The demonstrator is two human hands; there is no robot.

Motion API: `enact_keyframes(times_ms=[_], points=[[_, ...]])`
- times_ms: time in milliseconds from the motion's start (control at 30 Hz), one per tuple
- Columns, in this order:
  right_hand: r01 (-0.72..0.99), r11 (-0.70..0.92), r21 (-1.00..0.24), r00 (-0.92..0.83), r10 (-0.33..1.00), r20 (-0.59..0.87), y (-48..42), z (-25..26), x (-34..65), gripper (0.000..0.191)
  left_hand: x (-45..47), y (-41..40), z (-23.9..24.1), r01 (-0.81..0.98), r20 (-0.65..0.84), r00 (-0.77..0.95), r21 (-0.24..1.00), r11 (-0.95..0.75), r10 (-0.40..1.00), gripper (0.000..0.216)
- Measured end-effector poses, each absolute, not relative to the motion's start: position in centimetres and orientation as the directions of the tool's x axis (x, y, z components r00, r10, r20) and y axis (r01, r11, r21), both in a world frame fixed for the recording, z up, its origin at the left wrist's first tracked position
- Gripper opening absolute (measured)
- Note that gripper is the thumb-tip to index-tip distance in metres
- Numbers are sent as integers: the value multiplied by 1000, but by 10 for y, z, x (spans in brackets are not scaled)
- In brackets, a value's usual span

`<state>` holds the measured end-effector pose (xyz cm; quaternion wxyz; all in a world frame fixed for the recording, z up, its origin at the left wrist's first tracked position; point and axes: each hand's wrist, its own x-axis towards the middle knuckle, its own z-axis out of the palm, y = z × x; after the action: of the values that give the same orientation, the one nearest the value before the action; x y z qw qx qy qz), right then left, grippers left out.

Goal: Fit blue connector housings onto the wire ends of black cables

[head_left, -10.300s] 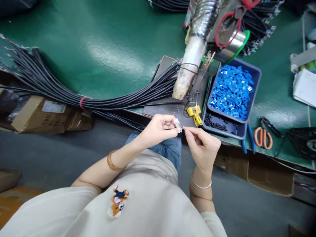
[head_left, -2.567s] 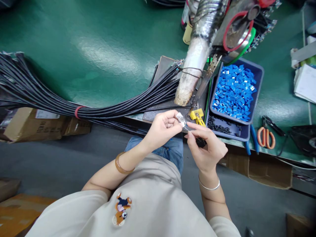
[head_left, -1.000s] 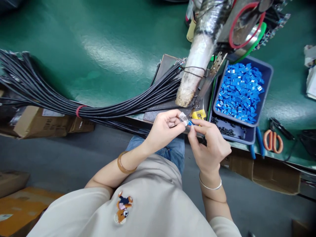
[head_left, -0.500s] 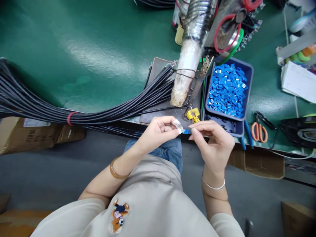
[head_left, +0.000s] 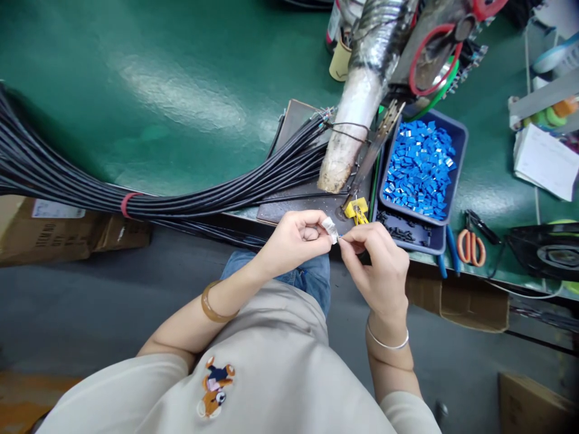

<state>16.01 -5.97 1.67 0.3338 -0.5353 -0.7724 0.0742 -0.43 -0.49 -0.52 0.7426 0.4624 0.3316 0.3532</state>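
My left hand [head_left: 294, 241] is closed around the end of a black cable, its thumb and forefinger wrapped in white tape [head_left: 330, 228] at the tip. My right hand [head_left: 375, 265] pinches against that same tip, fingers pressed together on a small piece that is hidden from view. Both hands meet just in front of the green table's edge [head_left: 253, 214], above my lap. A yellow clip [head_left: 356, 210] sits on the dark board [head_left: 298, 208] right behind the fingertips.
A banded bundle of black cables [head_left: 136, 202] fans left across the table. A blue tray of small blue parts [head_left: 418, 166] stands to the right, with orange-handled scissors [head_left: 470, 247] and blue-handled pliers [head_left: 446, 256] beside it. A taped tool arm [head_left: 357, 114] hangs over the board.
Half a second ago a small blue part showed between the two hands; now my right fingers have closed up against the left fingertips and the blue part is hidden.
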Motion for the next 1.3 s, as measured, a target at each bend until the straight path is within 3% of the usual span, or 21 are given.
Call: enact_keyframes(times_ms=[100, 200, 333, 433, 633, 1100, 1300], points=[[734, 327, -596, 2, 875, 484, -62, 11, 156, 7, -3, -5, -5, -246, -139, 502, 923, 294, 854, 11], [515, 200, -833, 241, 899, 365, -62, 4, 152, 5, -2, -4, -5, -286, -101, 485, 920, 267, 869, 11], [283, 134, -950, 269, 939, 213, -58, -5, 146, 11, -3, -3, -6, -298, -73, 454, 927, 228, 888, 11], [337, 184, -923, 292, 912, 288, -56, -6, 144, 8, -2, -3, -6, -296, -50, 430, 935, 193, 901, 10], [656, 302, -692, 119, 864, 489, -57, 2, 146, 16, 1, -4, -6, -239, -34, 370, 962, 131, 928, 8], [627, 266, -732, 121, 896, 428, -48, 3, 153, 11, 2, 5, -6, -206, -108, 436, 954, 216, 894, 6], [678, 294, -674, 53, 894, 444, -44, 9, 154, 13, 4, 8, -5, -214, -106, 403, 955, 206, 909, 7]])
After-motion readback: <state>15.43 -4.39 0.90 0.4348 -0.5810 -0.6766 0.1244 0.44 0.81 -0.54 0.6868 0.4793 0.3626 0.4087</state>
